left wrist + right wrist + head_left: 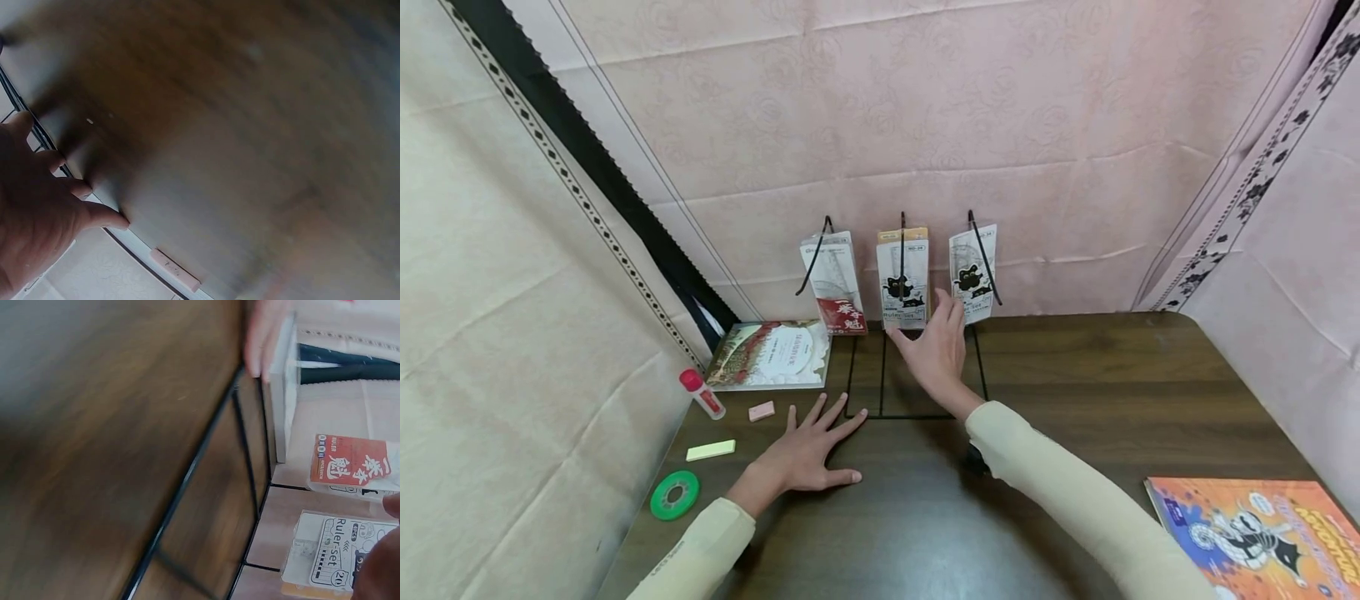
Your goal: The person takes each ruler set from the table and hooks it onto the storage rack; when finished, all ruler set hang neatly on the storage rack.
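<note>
Three ruler-set packets hang on the hooks of a black wire rack: a left one with a red lower part, a middle one and a right one. My right hand is raised in front of the rack, thumb by the bottom of the middle packet and fingers by the right packet's lower edge. Whether it touches either is hard to tell. My left hand rests spread on the table, fingertips at the rack's front wire. In the right wrist view, the middle packet is partly hidden by my right hand.
Left of the rack lies a book. Near it are a glue stick, a pink eraser, a pale yellow strip and a green tape roll. An orange book lies at the front right. Cloth hangs behind the table.
</note>
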Motion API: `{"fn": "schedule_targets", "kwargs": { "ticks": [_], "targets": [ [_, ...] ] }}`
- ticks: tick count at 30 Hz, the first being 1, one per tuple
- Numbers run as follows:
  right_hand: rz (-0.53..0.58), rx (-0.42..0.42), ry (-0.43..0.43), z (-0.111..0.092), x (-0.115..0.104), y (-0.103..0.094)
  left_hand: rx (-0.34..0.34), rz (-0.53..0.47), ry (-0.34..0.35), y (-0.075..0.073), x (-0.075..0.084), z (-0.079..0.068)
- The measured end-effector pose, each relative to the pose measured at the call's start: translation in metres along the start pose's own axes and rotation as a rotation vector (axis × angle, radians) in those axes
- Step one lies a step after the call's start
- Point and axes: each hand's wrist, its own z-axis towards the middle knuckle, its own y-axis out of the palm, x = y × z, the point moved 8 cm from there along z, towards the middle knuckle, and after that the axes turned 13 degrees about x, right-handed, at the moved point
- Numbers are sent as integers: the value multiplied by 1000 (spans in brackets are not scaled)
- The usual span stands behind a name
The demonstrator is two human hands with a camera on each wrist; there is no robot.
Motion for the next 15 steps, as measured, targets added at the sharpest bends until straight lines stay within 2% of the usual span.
{"fn": "schedule_targets", "kwargs": {
  "ticks": [7,15],
  "targets": [
    [-86,-131,-137,-10,25,-23,-2,3,9,-1,5,3],
    [-169,-196,-245,-12,60,-52,-11,10,6,0,4,6]
  ]
}}
